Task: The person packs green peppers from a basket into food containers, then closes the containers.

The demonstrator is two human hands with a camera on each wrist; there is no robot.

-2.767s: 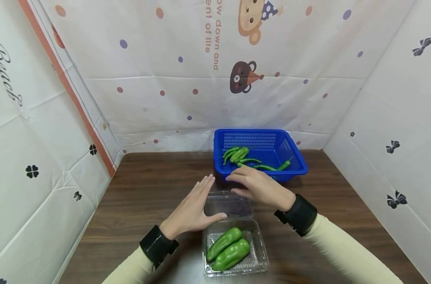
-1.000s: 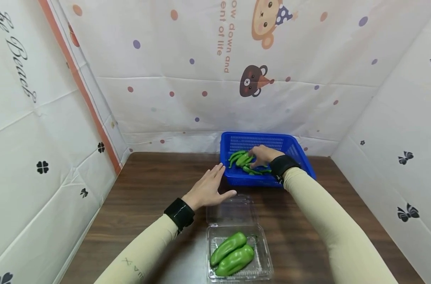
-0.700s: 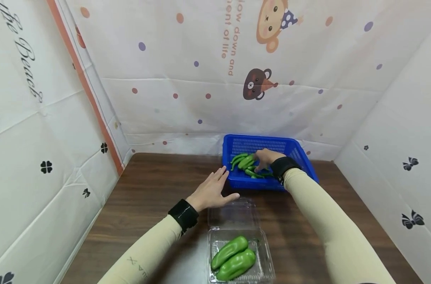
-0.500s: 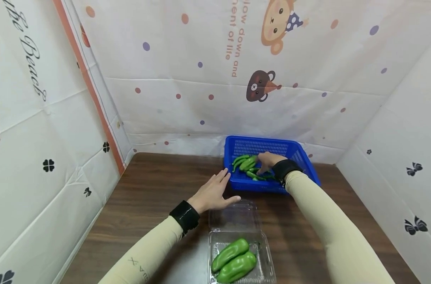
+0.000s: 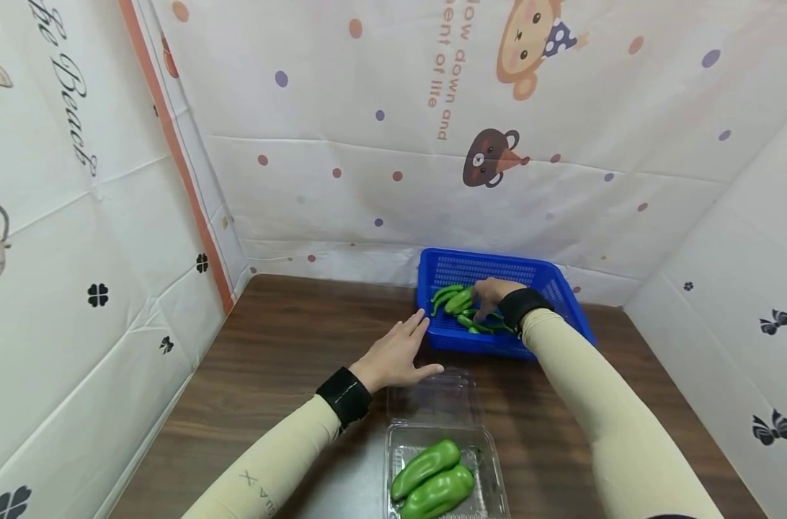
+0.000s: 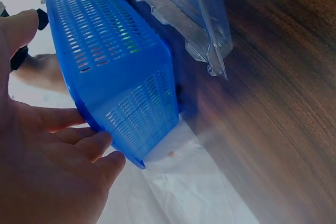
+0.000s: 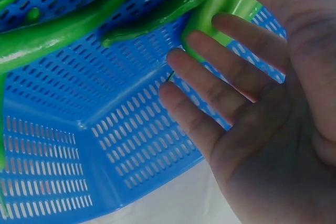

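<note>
Basket: one, blue plastic, rectangular, walls and floor pierced with slots; stands at the far side of the table, against the backdrop. Also seen in the left wrist view and the right wrist view.

Chillies: slender, glossy green, curved, piled in the basket's left half; at least four show, exact count unclear. In the right wrist view they lie on the slotted floor.

Right hand: inside the basket, over the chillies. The right wrist view shows fingers straight and slightly spread, tips touching a broader light-green pepper; nothing gripped.

Left hand: flat, fingers straight and apart, on the table just beside the basket's near left corner and the clamshell lid. Holds nothing.

Clamshell: one, clear thin plastic, ribbed, hinged lid lying open towards the basket.

Peppers: two, stout, smooth, bright green, side by side in the clamshell.

Backdrop: white creased sheet, printed dots and two cartoon bears.

Table: dark brown wood grain.
</note>
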